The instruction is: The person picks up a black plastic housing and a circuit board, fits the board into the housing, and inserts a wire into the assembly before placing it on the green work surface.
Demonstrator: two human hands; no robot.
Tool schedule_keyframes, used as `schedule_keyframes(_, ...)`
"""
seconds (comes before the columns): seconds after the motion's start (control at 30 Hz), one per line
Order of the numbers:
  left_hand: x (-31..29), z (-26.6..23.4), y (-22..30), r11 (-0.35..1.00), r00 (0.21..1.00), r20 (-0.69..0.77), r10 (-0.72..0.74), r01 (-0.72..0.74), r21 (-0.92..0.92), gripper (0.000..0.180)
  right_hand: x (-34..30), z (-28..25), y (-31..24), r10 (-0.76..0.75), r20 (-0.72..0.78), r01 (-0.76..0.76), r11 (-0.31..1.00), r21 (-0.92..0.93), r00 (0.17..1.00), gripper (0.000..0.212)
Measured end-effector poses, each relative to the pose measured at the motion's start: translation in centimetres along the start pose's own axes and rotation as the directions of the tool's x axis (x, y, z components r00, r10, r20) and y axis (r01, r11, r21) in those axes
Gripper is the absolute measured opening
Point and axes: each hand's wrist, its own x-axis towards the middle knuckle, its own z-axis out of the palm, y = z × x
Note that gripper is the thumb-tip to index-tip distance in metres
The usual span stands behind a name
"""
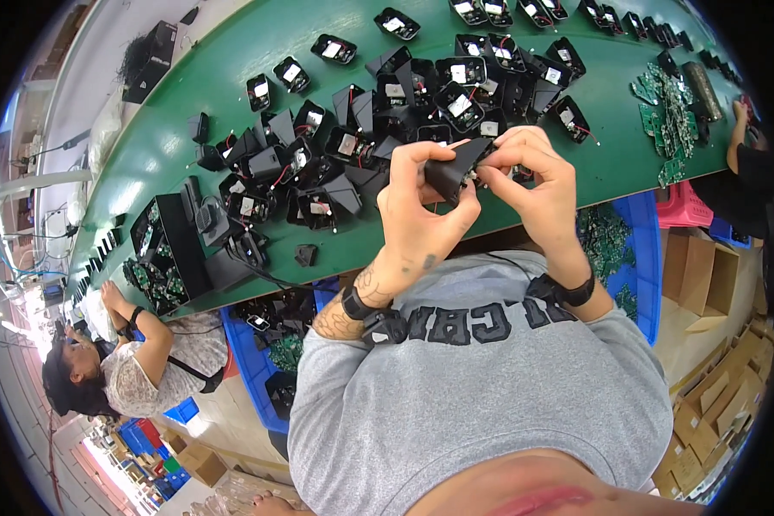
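Observation:
My left hand (417,206) grips a black plastic housing (447,176), tilted, between thumb and fingers above the near edge of the workbench. At its open side, facing right, small pale parts show. There my right hand (537,185) has its thumb and fingertips pinched together; whatever lies between them is too small and covered to name. Just beyond my hands is a heap of similar black housings (460,107), many with white-labelled parts and thin red wires inside.
The green workbench (224,82) carries a black box of circuit boards (176,249) at left and a pile of green boards (666,120) at right. Blue bins (649,284) stand below its near edge. A person (138,361) works at left; another person's arm (738,138) shows at right.

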Motion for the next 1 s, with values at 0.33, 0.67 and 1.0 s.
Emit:
schedule_keyframes(0.33, -0.1, 0.6, -1.1, 0.998, 0.99, -0.124, 0.063, -0.058, 0.04, 0.041, -0.7, 2.9, 1.0, 0.021, -0.187, 0.025, 0.97, 0.24, 0.982, 0.011)
schedule_keyframes(0.67, 8.9, -11.9, -0.1, 0.92, 0.976, 0.075, -0.205, 0.166, 0.355, 0.034, 0.9, 1.2, -1.7, 0.011, 0.353, -0.062, 0.989, 0.135, 0.935, 0.034)
schedule_keyframes(1.0, 17.8, -36.4, -13.4, 0.369, 0.863, -0.18, -0.472, 0.379, 0.849, 0.03, 2.3, -0.9, -1.9, -0.236, 0.676, -0.713, -0.15, 0.685, 0.698, 0.043)
